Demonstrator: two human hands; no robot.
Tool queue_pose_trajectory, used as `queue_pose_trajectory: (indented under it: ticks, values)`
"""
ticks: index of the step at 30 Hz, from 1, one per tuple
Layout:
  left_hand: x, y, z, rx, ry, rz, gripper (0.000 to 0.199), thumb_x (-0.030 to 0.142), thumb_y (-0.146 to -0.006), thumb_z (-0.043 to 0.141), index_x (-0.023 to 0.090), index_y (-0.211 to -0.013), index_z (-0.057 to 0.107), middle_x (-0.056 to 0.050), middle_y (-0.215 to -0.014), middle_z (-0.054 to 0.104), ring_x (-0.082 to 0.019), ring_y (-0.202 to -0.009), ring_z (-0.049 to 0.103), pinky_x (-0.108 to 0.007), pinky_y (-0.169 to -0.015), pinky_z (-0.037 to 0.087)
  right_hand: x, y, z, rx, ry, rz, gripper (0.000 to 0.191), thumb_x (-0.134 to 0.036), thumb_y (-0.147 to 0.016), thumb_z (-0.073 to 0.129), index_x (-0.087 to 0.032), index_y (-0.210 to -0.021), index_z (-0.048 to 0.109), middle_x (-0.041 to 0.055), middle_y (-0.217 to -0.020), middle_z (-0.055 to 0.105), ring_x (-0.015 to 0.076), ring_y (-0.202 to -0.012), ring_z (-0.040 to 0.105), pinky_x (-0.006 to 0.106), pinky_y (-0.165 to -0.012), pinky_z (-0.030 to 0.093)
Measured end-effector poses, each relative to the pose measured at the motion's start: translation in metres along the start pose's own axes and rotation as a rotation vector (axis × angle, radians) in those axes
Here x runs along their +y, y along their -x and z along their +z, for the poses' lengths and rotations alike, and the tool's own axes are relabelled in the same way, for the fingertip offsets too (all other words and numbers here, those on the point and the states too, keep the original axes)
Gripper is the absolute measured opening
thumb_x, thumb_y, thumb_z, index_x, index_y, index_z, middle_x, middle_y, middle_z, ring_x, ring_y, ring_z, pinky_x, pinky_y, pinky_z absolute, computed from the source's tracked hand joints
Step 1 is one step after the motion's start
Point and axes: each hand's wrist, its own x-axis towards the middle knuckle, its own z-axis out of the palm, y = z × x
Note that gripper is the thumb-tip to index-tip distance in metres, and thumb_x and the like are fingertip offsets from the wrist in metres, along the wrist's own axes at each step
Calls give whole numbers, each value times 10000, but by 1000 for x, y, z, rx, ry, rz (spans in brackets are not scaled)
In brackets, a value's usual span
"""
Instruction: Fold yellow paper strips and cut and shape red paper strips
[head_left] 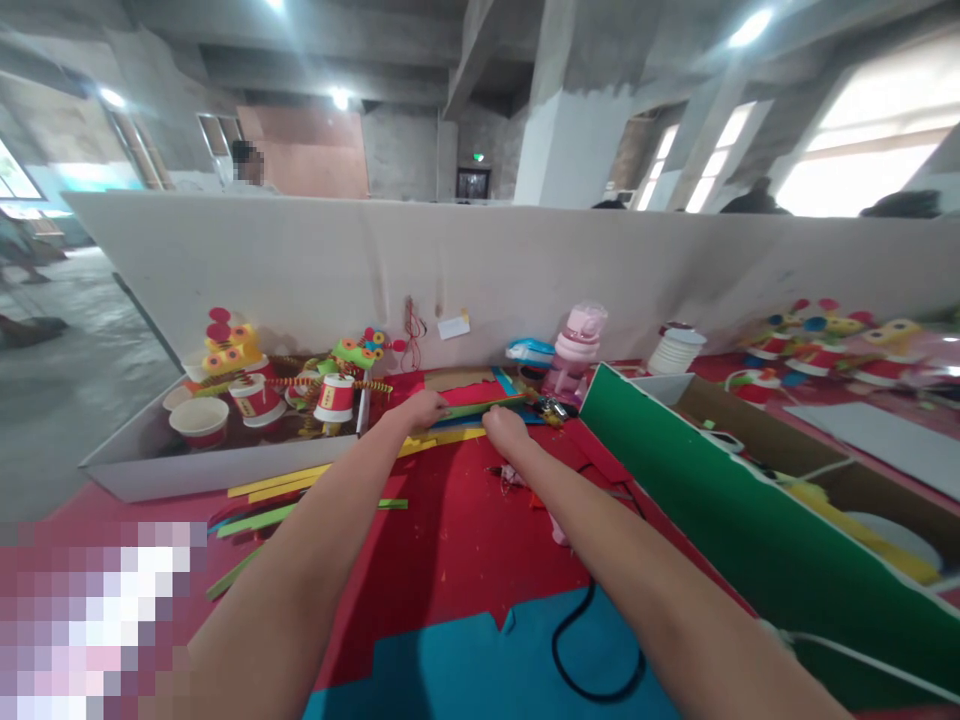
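Both my arms reach forward over the red tabletop. My left hand is closed on the left end of a green paper strip. My right hand has its fingers curled against the same strip, farther to the right, and the strip's end runs on past it. Under and around the hands lie blue strips and a yellow strip. Behind them is a red sheet on brown card. Yellow strips and green strips lie beside my left forearm.
A white box of paper-cup figures stands left; a green-sided box stands right. A pink bottle and blue packet are at the back, before a white partition. A black cord crosses the blue sheet.
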Motion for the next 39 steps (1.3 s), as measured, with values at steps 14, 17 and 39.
queue_pose_trajectory:
  ticks: [14, 17, 39]
  values:
    - [9, 12, -2, -56, 16, 37, 481, 536, -888, 416, 178, -804, 726, -55, -731, 700, -139, -638, 591, -210, -574, 379, 62, 21, -35, 426, -157, 368, 353, -284, -937, 365, -162, -972, 694, 127, -954, 715, 236, -855, 654, 284, -719, 442]
    - [12, 11, -2, -49, -44, 27, 336, 449, -842, 534, 181, -830, 737, -69, -788, 721, -156, -694, 620, -214, -616, 398, 62, 13, -27, 310, -234, 227, 276, -220, -901, 426, -184, -971, 691, 87, -963, 723, 216, -885, 650, 273, -757, 438]
    - [19, 11, -3, 1, -121, 2, 309, 390, -808, 556, 159, -905, 737, -137, -878, 728, -229, -816, 673, -264, -705, 466, 92, 4, -1, 497, -535, 468, 220, -192, -831, 501, -202, -911, 706, 34, -865, 734, 179, -818, 659, 272, -750, 480]
